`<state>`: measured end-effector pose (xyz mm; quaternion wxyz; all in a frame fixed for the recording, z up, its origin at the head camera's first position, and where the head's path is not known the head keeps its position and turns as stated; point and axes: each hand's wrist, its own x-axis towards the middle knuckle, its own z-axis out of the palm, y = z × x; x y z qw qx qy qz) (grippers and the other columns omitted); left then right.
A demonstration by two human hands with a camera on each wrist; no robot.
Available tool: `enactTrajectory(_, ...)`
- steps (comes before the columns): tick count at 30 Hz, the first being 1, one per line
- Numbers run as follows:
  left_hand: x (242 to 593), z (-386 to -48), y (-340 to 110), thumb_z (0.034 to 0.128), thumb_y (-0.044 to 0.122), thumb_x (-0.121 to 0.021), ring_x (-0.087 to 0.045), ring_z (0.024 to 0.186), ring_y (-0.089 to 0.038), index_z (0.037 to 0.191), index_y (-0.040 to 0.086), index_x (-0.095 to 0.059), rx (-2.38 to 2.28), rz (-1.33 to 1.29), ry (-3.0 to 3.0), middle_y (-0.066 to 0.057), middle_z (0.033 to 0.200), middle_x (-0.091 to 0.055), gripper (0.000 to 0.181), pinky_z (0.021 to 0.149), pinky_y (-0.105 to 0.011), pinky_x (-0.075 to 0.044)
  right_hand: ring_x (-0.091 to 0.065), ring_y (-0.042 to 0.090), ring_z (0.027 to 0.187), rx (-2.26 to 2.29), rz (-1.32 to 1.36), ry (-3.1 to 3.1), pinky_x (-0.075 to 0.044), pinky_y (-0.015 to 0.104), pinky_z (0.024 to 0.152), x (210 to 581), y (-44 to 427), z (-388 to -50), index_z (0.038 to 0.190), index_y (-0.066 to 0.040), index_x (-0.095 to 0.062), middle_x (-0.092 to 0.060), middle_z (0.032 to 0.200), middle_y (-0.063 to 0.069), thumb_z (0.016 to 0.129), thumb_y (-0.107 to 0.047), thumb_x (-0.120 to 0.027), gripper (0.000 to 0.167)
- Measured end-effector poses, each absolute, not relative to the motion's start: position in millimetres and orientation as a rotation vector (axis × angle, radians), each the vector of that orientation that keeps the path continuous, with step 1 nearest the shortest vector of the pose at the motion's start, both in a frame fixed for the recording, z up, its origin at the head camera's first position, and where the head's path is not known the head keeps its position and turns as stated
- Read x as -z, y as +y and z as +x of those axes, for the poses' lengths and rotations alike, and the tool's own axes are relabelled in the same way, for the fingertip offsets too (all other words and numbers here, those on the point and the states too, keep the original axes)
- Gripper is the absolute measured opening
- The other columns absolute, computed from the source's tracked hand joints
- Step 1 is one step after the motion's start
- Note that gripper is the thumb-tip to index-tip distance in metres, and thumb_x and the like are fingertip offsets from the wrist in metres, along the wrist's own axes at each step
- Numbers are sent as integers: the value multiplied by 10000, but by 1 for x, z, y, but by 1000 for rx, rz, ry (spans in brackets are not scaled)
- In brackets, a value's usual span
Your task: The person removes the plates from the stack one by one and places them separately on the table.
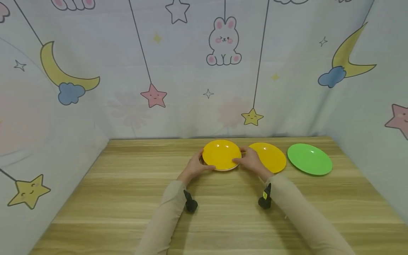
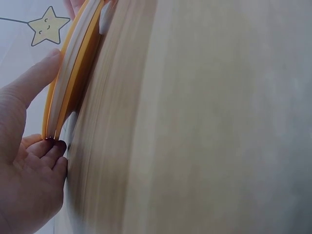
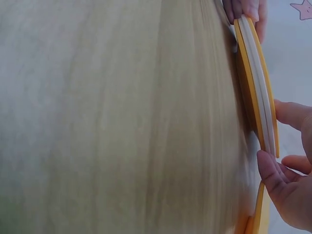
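A stack of plates with a yellow-orange plate [image 1: 221, 154] on top stands near the table's back edge. Edge-on in the left wrist view, pale rims [image 2: 68, 63] show between the top plate and another orange plate [image 2: 82, 68] underneath. My left hand [image 1: 193, 166] grips the stack's left side, thumb on the top rim and fingers under the edge. On the opposite side, my right hand [image 1: 251, 160] holds it likewise, the thumb [image 3: 291, 114] over the rim. Whether the stack's base touches the table cannot be told.
To the right of the stack lies another yellow-orange plate [image 1: 271, 159], partly behind my right hand. A green plate [image 1: 309, 159] lies farther right. The wood-grain table [image 1: 223, 219] meets patterned cloth walls [image 1: 191, 71] at the back and sides.
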<state>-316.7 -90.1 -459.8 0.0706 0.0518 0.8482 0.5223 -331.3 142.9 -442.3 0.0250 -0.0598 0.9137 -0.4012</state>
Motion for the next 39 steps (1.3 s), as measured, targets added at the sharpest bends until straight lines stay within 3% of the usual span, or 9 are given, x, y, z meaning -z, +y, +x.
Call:
enactTrajectory(23,461,-318,-91,703,259,-787,-237,1347,-238,1416,42,-261,-1559,233,2559,-105,1460,-280,912,1100,-378,-220,-457,318,1144,1324,-137,2785,-382,447,981,436,143,-330,1288,68,-449,-493,1269,226,800,-129,-689,579)
enactTrajectory(39,460,-316,-92,704,283,-783,-242,1345,-234,1413,85,-294,-1541,251,2569,-84,1454,-300,884,1099,-393,-222,-556,171,755,1480,-125,2698,-496,245,691,433,153,-328,1288,52,-462,-480,1287,220,795,-100,-685,562)
